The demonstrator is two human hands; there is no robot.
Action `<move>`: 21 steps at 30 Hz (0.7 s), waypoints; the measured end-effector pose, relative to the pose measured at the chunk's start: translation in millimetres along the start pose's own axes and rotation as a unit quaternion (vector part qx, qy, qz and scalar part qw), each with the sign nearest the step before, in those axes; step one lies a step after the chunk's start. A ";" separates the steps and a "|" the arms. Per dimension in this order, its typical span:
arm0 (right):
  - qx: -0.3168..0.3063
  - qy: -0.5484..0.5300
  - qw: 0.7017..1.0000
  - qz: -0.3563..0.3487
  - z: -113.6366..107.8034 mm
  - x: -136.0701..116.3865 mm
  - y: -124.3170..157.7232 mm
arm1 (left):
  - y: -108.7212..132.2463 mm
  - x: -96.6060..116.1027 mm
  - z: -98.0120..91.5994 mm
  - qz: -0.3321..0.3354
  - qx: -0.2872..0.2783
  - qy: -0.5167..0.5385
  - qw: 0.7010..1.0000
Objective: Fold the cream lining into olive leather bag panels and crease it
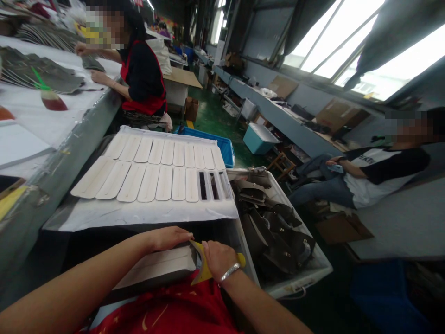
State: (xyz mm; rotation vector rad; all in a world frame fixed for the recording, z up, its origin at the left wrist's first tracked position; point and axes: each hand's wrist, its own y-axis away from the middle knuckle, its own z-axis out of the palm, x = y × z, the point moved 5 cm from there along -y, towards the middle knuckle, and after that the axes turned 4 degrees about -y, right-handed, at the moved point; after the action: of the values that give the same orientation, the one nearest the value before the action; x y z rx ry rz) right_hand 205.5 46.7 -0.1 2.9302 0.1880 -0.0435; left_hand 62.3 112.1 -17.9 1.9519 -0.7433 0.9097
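Observation:
Across my lap lies a dark grey workpiece (163, 265) with a white face and a line along it. My left hand (170, 238) holds its far edge, fingers close together near its right end. My right hand (219, 260) is closed around a yellow scraper (203, 266). The scraper's broad curved edge is at the workpiece's right end, and the handle end sticks out past my fist. Beyond my hands, two rows of white rounded panels (148, 182) lie on a white-covered board (156, 211). My left thumb is hidden.
At right, a white bin (299, 286) holds dark grey pieces with metal fittings (274, 227). A blue crate (226, 147) stands behind the board. A long worktable (74, 123) runs along the left, where a co-worker (142, 74) handles a grey piece. Another person (375, 171) sits at right.

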 end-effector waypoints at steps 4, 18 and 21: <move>0.022 0.002 1.000 0.001 3.5 -2.0 1.0 | -12.4 -2.1 8.7 -0.018 -0.017 0.001 1.000; -0.092 -0.027 0.994 0.051 7.8 -13.6 17.5 | -17.6 -4.5 23.2 -0.019 -0.063 -0.013 0.998; -0.088 -0.031 0.995 0.041 9.2 -13.8 19.4 | -16.1 1.3 21.6 -0.022 -0.066 -0.020 0.997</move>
State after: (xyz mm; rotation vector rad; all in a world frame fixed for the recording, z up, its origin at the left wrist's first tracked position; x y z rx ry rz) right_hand 194.3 24.2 -4.7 2.7535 0.0588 -0.0993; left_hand 82.2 100.8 -32.2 1.8675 -0.7610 0.7780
